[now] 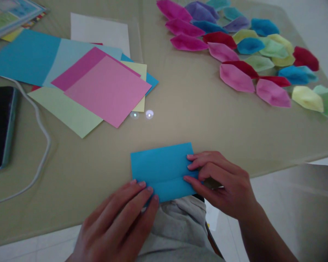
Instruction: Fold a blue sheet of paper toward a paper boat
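A blue sheet of origami paper (162, 165) lies at the table's front edge, with a crease running across its lower part. My left hand (123, 214) grips its lower left corner, fingers close together over the paper. At the right edge, my right hand (224, 182) holds the sheet, fingertips on top and the thumb near the crease. What lies under the paper is hidden.
Loose paper squares, a pink one (112, 89) on top, lie at the left. A phone (1, 127) and white cable (45, 145) are nearer the left edge. Several folded paper pieces (236, 77) stand in rows at the back right.
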The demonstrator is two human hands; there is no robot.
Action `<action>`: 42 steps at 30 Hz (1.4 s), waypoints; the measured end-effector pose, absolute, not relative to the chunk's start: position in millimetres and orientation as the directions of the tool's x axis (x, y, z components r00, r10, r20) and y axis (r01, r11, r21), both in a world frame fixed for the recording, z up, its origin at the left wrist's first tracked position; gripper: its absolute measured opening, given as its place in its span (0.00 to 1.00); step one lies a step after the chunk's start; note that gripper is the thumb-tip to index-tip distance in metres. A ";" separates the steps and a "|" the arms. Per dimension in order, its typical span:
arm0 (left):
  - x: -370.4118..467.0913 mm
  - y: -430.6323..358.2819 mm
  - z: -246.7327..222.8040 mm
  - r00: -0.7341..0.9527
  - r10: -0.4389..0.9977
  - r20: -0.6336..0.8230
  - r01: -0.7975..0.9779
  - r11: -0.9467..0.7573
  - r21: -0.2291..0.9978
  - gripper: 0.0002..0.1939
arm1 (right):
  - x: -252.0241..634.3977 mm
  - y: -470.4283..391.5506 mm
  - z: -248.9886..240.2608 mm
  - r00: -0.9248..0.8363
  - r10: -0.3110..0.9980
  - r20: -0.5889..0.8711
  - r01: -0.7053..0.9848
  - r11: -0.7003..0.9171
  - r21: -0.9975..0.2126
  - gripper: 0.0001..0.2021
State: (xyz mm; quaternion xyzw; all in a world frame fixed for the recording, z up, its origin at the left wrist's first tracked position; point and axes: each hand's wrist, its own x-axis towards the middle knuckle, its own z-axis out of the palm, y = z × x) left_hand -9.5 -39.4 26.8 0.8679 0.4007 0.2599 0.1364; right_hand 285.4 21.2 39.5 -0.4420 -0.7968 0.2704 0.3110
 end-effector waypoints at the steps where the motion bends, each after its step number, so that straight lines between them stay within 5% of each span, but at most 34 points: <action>1: -9.5 -39.6 26.2 0.565 0.745 0.355 0.611 -0.667 0.426 0.17 | 285.4 21.4 39.4 -0.413 0.874 0.257 0.539 0.462 -0.704 0.14; 42: -12.7 -45.0 15.6 0.593 0.666 0.453 0.528 -0.746 0.406 0.17 | 282.1 20.3 38.1 -0.375 0.892 0.253 0.558 0.435 -0.706 0.13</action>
